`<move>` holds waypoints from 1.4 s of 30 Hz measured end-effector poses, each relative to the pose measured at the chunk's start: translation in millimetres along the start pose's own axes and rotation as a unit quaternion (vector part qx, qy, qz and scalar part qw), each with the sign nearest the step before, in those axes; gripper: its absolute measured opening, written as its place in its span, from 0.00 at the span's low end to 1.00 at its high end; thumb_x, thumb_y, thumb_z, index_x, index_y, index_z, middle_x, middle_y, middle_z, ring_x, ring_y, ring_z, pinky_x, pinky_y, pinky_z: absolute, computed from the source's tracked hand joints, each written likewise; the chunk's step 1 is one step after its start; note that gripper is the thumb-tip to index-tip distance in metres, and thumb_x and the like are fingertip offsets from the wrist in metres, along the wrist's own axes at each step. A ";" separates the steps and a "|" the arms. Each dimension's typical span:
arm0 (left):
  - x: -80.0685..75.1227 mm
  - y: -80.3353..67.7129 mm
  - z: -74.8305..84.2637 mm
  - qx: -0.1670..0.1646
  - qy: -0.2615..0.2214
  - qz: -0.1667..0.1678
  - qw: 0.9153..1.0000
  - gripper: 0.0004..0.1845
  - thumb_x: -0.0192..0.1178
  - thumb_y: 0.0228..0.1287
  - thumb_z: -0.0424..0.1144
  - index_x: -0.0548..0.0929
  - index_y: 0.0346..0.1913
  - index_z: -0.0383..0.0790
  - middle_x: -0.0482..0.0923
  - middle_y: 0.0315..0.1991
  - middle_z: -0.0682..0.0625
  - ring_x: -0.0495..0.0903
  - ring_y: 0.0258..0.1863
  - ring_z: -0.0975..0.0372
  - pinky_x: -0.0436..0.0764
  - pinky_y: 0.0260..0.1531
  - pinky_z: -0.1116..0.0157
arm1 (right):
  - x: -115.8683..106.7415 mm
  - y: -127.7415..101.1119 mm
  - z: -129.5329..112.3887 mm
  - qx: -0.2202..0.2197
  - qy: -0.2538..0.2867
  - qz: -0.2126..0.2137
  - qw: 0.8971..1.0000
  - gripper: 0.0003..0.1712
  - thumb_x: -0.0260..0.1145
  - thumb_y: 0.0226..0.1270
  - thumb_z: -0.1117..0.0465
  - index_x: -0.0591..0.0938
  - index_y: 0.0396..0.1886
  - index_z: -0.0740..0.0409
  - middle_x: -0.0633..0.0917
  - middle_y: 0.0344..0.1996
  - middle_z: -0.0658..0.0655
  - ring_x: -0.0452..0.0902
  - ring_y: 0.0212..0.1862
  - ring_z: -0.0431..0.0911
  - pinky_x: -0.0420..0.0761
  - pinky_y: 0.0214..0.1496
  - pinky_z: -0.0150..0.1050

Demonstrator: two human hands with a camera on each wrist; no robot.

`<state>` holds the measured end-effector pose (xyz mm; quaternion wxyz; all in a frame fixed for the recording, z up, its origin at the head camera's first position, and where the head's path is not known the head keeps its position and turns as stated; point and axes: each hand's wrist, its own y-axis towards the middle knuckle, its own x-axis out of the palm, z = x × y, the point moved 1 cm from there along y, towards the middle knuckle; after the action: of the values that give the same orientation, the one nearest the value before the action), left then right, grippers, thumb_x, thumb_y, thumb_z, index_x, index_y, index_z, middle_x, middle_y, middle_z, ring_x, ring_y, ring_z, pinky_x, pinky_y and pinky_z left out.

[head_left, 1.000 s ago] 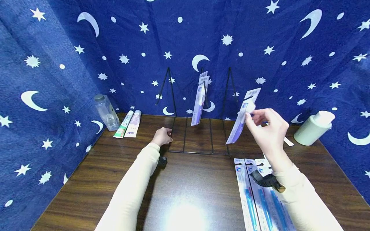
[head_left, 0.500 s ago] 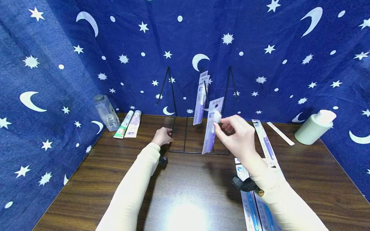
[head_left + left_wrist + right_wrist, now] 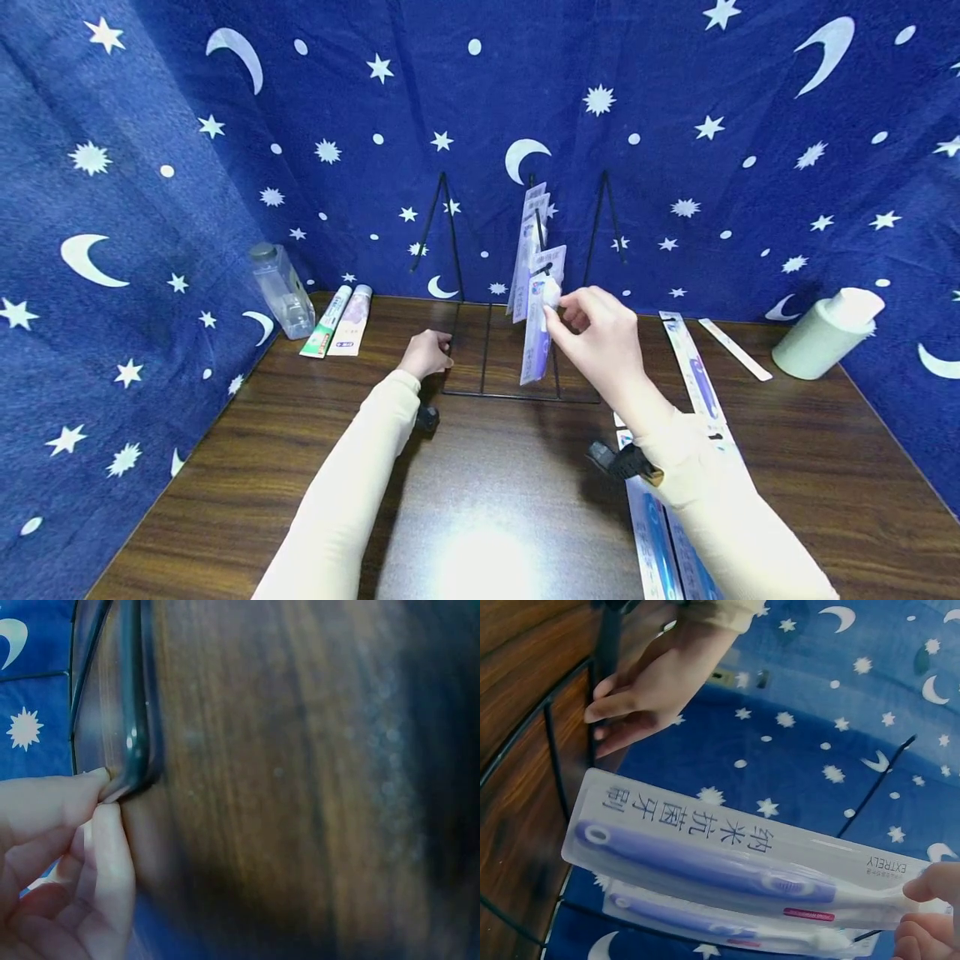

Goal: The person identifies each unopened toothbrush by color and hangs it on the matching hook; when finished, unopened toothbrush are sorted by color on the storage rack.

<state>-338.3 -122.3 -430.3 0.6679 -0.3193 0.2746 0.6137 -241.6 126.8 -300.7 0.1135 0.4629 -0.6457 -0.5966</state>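
A black wire display rack (image 3: 525, 392) stands at the back of the wooden table (image 3: 487, 500). Purple toothbrush packs (image 3: 528, 225) hang on its middle hook. My right hand (image 3: 600, 333) pinches another purple toothbrush pack (image 3: 538, 325) near its top and holds it just in front of those hanging ones; the right wrist view shows this pack (image 3: 727, 862) with a second pack behind it. My left hand (image 3: 427, 354) rests at the rack's front left corner, with its fingertips (image 3: 101, 787) on the base wire (image 3: 135, 712).
Two toothpaste tubes (image 3: 337, 321) and a clear bottle (image 3: 281, 287) lie at the back left. Blue toothbrush packs (image 3: 660, 533) lie flat at the front right, another pack (image 3: 693, 367) and a white strip (image 3: 735, 350) behind them. A pale cylinder (image 3: 825, 333) stands at the far right.
My right hand has carried the purple toothbrush pack from the right side leftward and up to the rack's middle hook. The left hand has stayed on the rack's base.
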 end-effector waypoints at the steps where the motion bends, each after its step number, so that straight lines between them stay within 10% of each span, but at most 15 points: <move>1: 0.7 0.4 -0.4 0.000 -0.001 -0.001 1.000 0.28 0.64 0.46 0.25 0.79 0.56 0.32 0.83 0.40 0.46 0.80 0.21 0.66 0.82 0.32 0.71 | 1.9 1.0 2.1 0.002 -0.002 -0.005 1.000 0.07 0.71 0.49 0.66 0.80 0.24 0.64 0.78 0.16 0.55 0.73 0.19 0.45 0.74 0.23 0.39; 29: 5.6 0.6 8.5 0.008 0.038 0.005 0.999 0.28 0.67 0.46 0.27 0.80 0.57 0.35 0.84 0.40 0.48 0.83 0.38 0.57 0.80 0.45 0.66 | 42.2 34.6 48.3 0.056 -0.054 -0.006 0.997 0.08 0.68 0.52 0.65 0.80 0.26 0.67 0.80 0.19 0.60 0.76 0.23 0.52 0.77 0.27 0.45; 42: 1.1 1.1 0.0 0.007 0.023 0.004 1.000 0.29 0.66 0.46 0.27 0.79 0.57 0.34 0.83 0.39 0.47 0.82 0.22 0.65 0.81 0.38 0.69 | 35.5 33.5 43.0 0.094 -0.040 -0.042 0.994 0.12 0.69 0.54 0.61 0.82 0.32 0.66 0.83 0.20 0.60 0.78 0.26 0.52 0.76 0.34 0.47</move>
<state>-339.3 -121.5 -431.2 0.6609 -0.3278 0.2958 0.6069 -306.6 124.7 -297.1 0.0182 0.4743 -0.6826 -0.5556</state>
